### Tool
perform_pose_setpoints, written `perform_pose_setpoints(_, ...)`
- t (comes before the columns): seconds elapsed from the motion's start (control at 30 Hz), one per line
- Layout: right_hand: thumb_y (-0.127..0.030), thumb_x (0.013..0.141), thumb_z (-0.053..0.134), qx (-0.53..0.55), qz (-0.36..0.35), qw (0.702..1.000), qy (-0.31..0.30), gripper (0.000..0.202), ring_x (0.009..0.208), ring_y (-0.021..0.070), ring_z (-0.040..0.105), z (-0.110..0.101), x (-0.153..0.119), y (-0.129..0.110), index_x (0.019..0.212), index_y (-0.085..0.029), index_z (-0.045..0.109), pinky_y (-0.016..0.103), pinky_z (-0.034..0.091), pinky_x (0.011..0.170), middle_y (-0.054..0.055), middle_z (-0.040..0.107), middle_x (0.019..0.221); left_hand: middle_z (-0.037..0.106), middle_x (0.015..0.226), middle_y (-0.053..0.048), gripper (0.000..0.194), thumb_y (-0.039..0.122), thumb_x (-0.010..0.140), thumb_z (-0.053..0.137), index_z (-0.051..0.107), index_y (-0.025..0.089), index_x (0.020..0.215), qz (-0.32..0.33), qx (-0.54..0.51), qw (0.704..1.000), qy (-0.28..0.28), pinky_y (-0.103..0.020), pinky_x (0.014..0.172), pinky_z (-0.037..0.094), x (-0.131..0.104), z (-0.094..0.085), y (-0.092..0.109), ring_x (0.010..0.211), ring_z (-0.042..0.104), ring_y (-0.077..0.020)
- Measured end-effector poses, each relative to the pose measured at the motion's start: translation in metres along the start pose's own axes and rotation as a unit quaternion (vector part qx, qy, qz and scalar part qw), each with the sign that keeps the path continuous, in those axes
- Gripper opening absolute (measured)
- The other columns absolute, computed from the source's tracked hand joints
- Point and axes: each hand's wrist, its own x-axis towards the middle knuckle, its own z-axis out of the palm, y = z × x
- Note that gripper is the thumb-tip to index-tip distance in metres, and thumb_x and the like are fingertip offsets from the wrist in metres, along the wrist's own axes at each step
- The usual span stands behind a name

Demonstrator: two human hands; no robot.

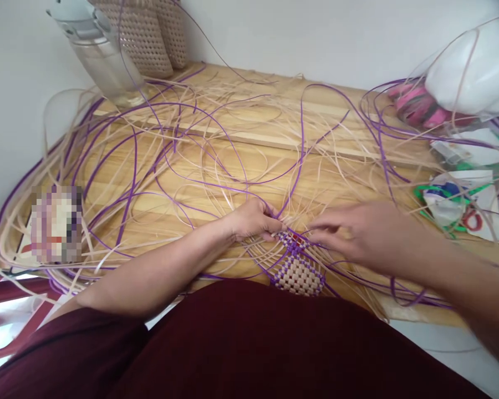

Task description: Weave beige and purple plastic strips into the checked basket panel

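Near the wooden table's [274,160] near edge, the left hand [255,220] pinches a purple strand [303,149] at the beige-and-purple weaving [299,275], apparently steadying it; the right hand [353,228] blurs, fingers bent, grip unclear.

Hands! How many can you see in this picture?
2. The left hand is at the far left of the woven piece; the right hand, blurred, is at its far right. No others show.

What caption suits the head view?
Left hand pinching strands, right hand close by, at a purple-and-beige weave on a wooden table.
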Motion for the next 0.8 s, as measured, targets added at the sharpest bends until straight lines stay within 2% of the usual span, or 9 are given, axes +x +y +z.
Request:
perform_pose_setpoints(0.03, -0.038, 0.091, 0.061, -0.009, -0.002, 0.999, -0.034, 0.021, 0.078, 0.0193, 0.065, 0.016, -0.002, -0.006, 0.094, -0.022, 0.074, 0.031, 0.045, 0.070, 0.005, 0.072, 0.084, 0.065, 0.059, -0.001, 0.003, 0.005, 0.069, 0.072, 0.070, 0.008, 0.069, 0.000, 0.000, 1.000, 0.002, -0.015, 0.050, 0.053, -0.001, 0.001, 0.001, 0.048, 0.060, -0.0065)
perform_pose_setpoints(0.07, -0.033, 0.092, 0.059, -0.012, 0.006, 0.999, -0.034, 0.019, 0.080, 0.0199, 0.065, 0.030, -0.004, -0.010, 0.095, -0.021, 0.074, 0.031, 0.045, 0.071, 0.006, 0.072, 0.084, 0.065, 0.058, -0.001, 0.004, 0.005, 0.069, 0.072, 0.070, 0.008, 0.068, -0.001, 0.001, 1.000, 0.003, -0.014, 0.049, 0.053, -0.001, 0.001, 0.001, 0.048, 0.059, -0.0062)
perform_pose_setpoints(0.17, -0.027, 0.092, 0.056, 0.008, 0.051, 0.999, 0.015, 0.016, 0.080, 0.0189, 0.064, 0.054, -0.015, -0.016, 0.092, -0.020, 0.071, 0.032, 0.044, 0.073, 0.005, 0.071, 0.086, 0.065, 0.058, -0.001, 0.004, 0.004, 0.070, 0.071, 0.069, 0.007, 0.069, -0.002, 0.000, 1.000, 0.001, -0.015, 0.049, 0.053, -0.001, 0.003, 0.002, 0.048, 0.059, -0.0061)
perform_pose_setpoints(0.33, -0.024, 0.091, 0.054, 0.151, 0.068, 0.986, -0.021, 0.010, 0.073, 0.0149, 0.062, 0.040, -0.031, -0.037, 0.091, -0.022, 0.064, 0.028, 0.045, 0.066, 0.001, 0.069, 0.084, 0.064, 0.057, -0.001, 0.005, 0.004, 0.070, 0.071, 0.068, 0.007, 0.068, 0.009, 0.001, 1.000, 0.017, -0.015, 0.049, 0.052, 0.000, 0.005, -0.001, 0.047, 0.059, -0.0063)
perform_pose_setpoints(0.47, -0.025, 0.091, 0.055, 0.279, 0.021, 0.958, 0.055, 0.007, 0.102, 0.0187, 0.063, 0.038, -0.026, -0.055, 0.091, -0.020, 0.061, 0.031, 0.050, 0.084, 0.008, 0.067, 0.115, 0.064, 0.056, 0.000, 0.005, 0.007, 0.069, 0.073, 0.068, 0.008, 0.067, 0.034, 0.011, 0.999, 0.012, -0.015, 0.048, 0.050, -0.001, 0.004, -0.002, 0.047, 0.058, -0.0064)
perform_pose_setpoints(0.53, -0.029, 0.091, 0.057, 0.364, 0.051, 0.927, 0.078, 0.010, 0.100, 0.0191, 0.065, 0.047, -0.018, -0.053, 0.089, -0.019, 0.061, 0.031, 0.052, 0.083, 0.008, 0.069, 0.106, 0.064, 0.056, 0.000, 0.005, 0.007, 0.068, 0.073, 0.068, 0.008, 0.067, 0.037, 0.010, 0.999, 0.010, -0.015, 0.048, 0.049, -0.001, 0.004, -0.002, 0.047, 0.058, -0.0065)
perform_pose_setpoints(0.67, -0.039, 0.086, 0.064, 0.485, 0.225, 0.840, 0.090, 0.022, 0.064, 0.0155, 0.067, 0.069, -0.003, -0.036, 0.093, -0.018, 0.058, 0.026, 0.053, 0.059, 0.004, 0.070, 0.075, 0.065, 0.059, 0.000, 0.004, 0.005, 0.069, 0.072, 0.069, 0.007, 0.070, 0.027, 0.004, 1.000, 0.007, -0.015, 0.048, 0.050, -0.002, 0.004, -0.001, 0.047, 0.058, -0.0060)
perform_pose_setpoints(0.73, -0.039, 0.084, 0.066, 0.492, 0.257, 0.827, 0.088, 0.027, 0.060, 0.0159, 0.068, 0.076, 0.001, -0.029, 0.098, -0.019, 0.055, 0.024, 0.052, 0.054, 0.002, 0.071, 0.072, 0.065, 0.059, 0.000, 0.005, 0.006, 0.069, 0.073, 0.069, 0.007, 0.070, 0.028, -0.005, 1.000, 0.006, -0.015, 0.048, 0.050, -0.002, 0.005, 0.000, 0.047, 0.058, -0.0056)
perform_pose_setpoints(0.8, -0.036, 0.083, 0.067, 0.468, 0.259, 0.840, 0.092, 0.028, 0.058, 0.0162, 0.068, 0.078, 0.005, -0.026, 0.102, -0.020, 0.053, 0.024, 0.052, 0.053, 0.000, 0.070, 0.067, 0.064, 0.058, 0.000, 0.005, 0.006, 0.068, 0.073, 0.068, 0.007, 0.069, 0.030, -0.010, 0.999, 0.004, -0.015, 0.048, 0.049, -0.002, 0.005, 0.001, 0.047, 0.057, -0.0057)
